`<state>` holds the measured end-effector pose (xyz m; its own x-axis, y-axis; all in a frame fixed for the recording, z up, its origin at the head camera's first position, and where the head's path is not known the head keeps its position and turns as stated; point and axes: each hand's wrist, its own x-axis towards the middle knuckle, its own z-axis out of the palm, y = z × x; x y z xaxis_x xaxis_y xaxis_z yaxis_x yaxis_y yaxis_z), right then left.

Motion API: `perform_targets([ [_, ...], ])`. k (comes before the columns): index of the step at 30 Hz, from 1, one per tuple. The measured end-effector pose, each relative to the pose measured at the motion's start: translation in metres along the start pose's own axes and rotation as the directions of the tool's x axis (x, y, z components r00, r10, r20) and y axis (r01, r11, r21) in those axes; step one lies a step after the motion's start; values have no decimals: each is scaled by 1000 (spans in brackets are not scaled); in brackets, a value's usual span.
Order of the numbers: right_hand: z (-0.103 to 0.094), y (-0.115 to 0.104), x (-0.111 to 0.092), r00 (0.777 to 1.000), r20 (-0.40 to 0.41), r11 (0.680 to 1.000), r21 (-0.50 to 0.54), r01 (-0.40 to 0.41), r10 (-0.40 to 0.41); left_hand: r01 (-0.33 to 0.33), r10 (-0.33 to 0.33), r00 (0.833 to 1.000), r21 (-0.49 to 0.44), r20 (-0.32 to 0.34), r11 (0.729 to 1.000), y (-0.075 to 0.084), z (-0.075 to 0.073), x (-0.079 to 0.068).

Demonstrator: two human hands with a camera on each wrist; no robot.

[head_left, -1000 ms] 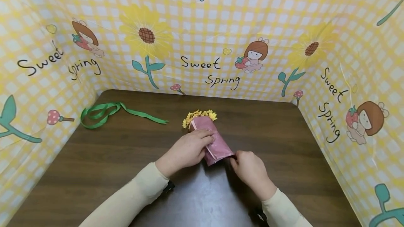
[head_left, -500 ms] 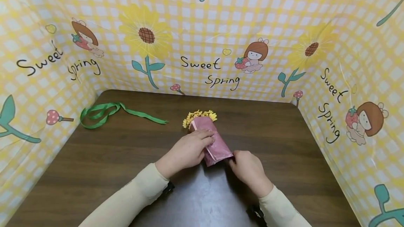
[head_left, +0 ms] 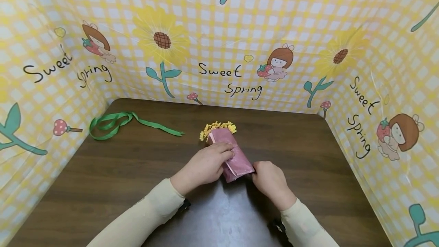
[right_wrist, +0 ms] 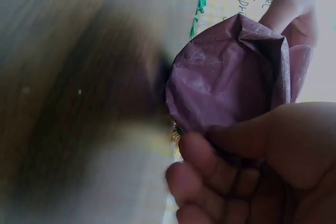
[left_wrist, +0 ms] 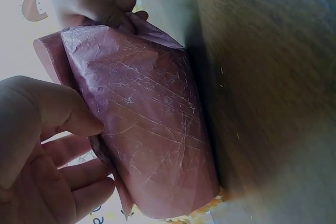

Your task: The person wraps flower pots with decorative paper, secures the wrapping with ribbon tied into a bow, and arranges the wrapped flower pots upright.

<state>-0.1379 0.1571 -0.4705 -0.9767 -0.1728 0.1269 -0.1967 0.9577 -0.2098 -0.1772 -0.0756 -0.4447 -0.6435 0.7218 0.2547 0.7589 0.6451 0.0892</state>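
A small bouquet of yellow flowers lies on the table, rolled in pink-purple wrapping paper. Its blossoms point away from me, showing past the far end of the roll. My left hand grips the roll from the left, fingers lying over its top; in the left wrist view the thumb presses the creased paper beside its overlapping edge. At the near right corner, my right hand pinches the paper's rim between thumb and fingers. The right wrist view looks at the roll's folded near end; the stems are hidden.
A loosely looped green ribbon lies at the back left of the dark wooden table. A yellow checked cloth with printed flowers and figures stands around the table's back and sides.
My right hand has shifted slightly up and left at the paper's corner. The left hand keeps its hold on the roll. The head view has tilted a little.
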Motion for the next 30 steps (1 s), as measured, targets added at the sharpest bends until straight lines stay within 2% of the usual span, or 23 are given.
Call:
perform_targets([
  [3, 2, -1, 1, 999, -40, 999, -31, 24, -26, -6, 6, 1000, 6, -11, 1000, 0, 0, 0],
  [5, 4, -2, 1, 992, -106, 996, -69, 58, -65, -10, 10, 1000, 13, -22, 1000, 0, 0, -1],
  [7, 5, -3, 1, 971, -193, 986, -111, 124, -144, -17, 18, 999, 19, -31, 1000, 0, 0, -1],
  [8, 5, -4, 2, 951, -236, 976, -133, 174, -201, -20, 21, 999, 22, -33, 1000, -1, -1, -1],
  [10, 3, -8, 2, 894, -292, 937, -181, 298, -340, -25, 26, 999, 21, -30, 999, -1, -1, -2],
  [11, 1, -10, 3, 858, -298, 905, -214, 368, -419, -27, 28, 999, 19, -25, 999, -1, -1, -2],
  [14, -5, -18, 3, 724, -249, 760, -322, 565, -644, -17, 17, 1000, 13, -10, 1000, -2, -3, -3],
  [17, -11, -23, 3, 601, -163, 607, -414, 678, -783, 0, 0, 1000, -1, 3, 1000, -3, -4, -3],
  [20, -14, -22, 5, 517, -105, 503, -454, 735, -849, 9, -9, 1000, -14, 5, 1000, -3, -4, -3],
  [23, -16, -19, 7, 451, -79, 430, -482, 763, -889, 8, -8, 1000, -20, 2, 1000, -3, -4, -3],
  [26, -16, -17, 8, 415, -71, 393, -497, 774, -907, 2, -2, 1000, -28, 0, 1000, -3, -3, -3],
  [28, -15, -17, 8, 421, -71, 401, -480, 780, -904, -1, 1, 1000, -35, 1, 999, -4, -3, -3],
  [30, -15, -19, 8, 444, -65, 422, -456, 784, -894, -7, 7, 1000, -44, 0, 999, -4, -3, -3],
])
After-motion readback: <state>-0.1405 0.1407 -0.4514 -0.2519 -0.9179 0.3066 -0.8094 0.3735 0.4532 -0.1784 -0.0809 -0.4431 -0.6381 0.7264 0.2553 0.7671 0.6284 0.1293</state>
